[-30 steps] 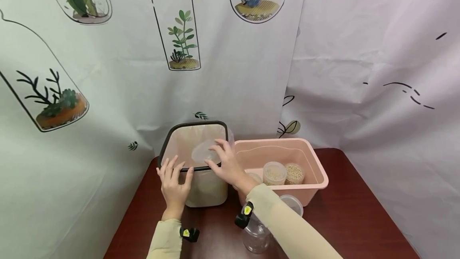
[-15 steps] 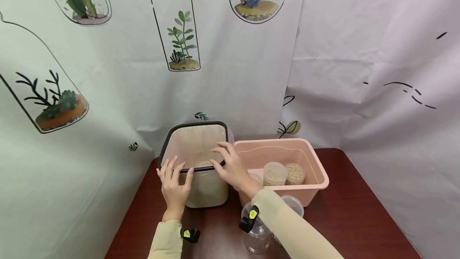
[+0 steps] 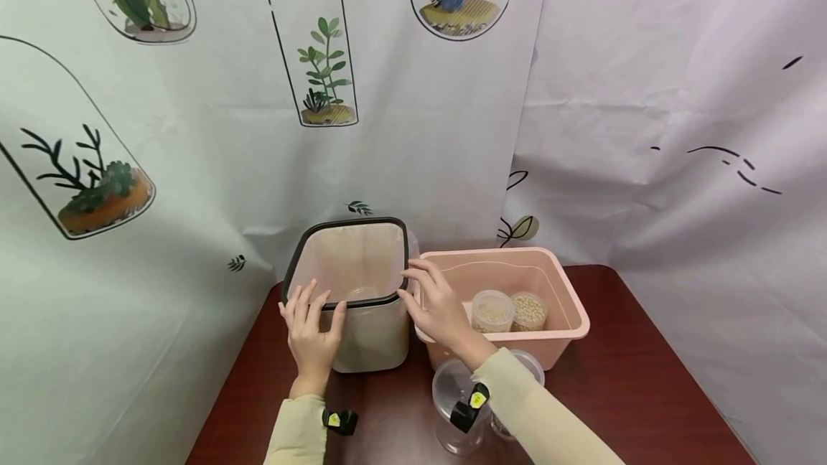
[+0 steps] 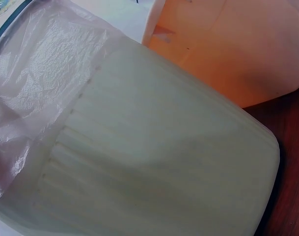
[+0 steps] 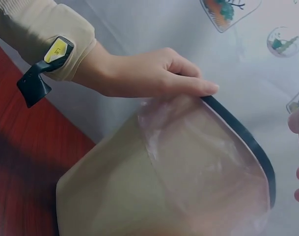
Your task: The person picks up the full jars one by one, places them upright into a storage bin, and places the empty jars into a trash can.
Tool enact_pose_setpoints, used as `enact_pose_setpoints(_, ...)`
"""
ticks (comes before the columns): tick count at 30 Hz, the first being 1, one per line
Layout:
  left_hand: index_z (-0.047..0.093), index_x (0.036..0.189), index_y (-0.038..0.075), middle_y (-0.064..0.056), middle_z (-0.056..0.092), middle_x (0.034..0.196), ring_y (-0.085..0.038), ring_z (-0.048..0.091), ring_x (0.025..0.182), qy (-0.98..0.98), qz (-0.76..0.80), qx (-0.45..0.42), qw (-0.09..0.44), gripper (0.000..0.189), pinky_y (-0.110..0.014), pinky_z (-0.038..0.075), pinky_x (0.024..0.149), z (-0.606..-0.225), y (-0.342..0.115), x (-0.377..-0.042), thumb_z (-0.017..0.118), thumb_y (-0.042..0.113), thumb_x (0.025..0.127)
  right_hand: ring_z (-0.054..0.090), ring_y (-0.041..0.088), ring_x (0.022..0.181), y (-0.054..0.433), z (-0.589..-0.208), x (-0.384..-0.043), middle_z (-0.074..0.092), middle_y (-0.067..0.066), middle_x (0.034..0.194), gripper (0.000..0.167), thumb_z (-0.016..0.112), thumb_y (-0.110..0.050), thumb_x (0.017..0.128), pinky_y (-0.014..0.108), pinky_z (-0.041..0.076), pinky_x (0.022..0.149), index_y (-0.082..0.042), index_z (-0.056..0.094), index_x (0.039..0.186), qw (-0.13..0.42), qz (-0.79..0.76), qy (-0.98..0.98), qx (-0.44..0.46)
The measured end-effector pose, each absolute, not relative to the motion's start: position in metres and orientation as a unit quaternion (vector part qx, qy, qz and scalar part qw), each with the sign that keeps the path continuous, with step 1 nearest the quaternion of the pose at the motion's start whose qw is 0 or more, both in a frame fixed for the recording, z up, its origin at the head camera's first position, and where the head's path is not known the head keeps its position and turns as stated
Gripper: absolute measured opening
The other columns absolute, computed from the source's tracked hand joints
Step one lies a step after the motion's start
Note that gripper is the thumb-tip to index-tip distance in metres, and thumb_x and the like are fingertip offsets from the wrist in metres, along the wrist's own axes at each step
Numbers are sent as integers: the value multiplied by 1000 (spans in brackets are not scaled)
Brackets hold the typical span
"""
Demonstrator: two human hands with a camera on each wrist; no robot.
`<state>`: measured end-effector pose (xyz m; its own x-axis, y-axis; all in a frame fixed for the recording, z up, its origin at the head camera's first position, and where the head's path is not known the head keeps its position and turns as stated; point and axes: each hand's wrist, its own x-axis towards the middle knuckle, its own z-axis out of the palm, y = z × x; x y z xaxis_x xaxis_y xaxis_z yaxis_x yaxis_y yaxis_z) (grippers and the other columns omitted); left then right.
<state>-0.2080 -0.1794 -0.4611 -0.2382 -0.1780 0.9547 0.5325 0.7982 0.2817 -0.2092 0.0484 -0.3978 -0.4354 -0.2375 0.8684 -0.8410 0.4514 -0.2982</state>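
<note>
the lined bin (image 3: 370,341) stood on the bench (image 3: 636,350); steadying it seemed the step in hand — left hand (image 3: 313,330) at its rim, right hand (image 3: 441,311) by its side, both with fingers apart. the next move probably called for the right hand to draw clear.

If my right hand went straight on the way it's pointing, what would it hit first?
Likely the dark rim of the bin, on the side by the pink tub. Depth is hard to judge, so your right hand might pass over it.
</note>
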Motion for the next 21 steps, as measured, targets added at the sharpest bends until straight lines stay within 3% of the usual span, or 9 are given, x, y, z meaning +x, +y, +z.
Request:
enact_pose_setpoints(6,70,93,1,-17,61,116,-45,48,112,-725,-295,-123,610,41,-67,13,99,-463,-180,-209,63,41,86,56,25,107,63,-402,-204,56,14,116,30,70,-7,78,32,48,80,-3,61,107,407,400,-747,342)
enact_pose_setpoints(12,70,92,1,-18,61,115,-46,48,111,-721,-297,-126,613,42,-68,13,98,-464,-180,-211,64,41,85,54,28,109,78,-400,-198,55,13,118,30,67,-8,81,30,42,91,-3,60,110,399,423,-740,338)
enact_pose_setpoints(21,71,92,1,-19,62,113,-46,49,109,-712,-299,-126,623,43,-68,13,98,-465,-179,-213,64,42,85,54,29,109,98,-405,-188,55,15,118,31,66,-9,82,25,39,95,0,59,111,398,426,-743,328)
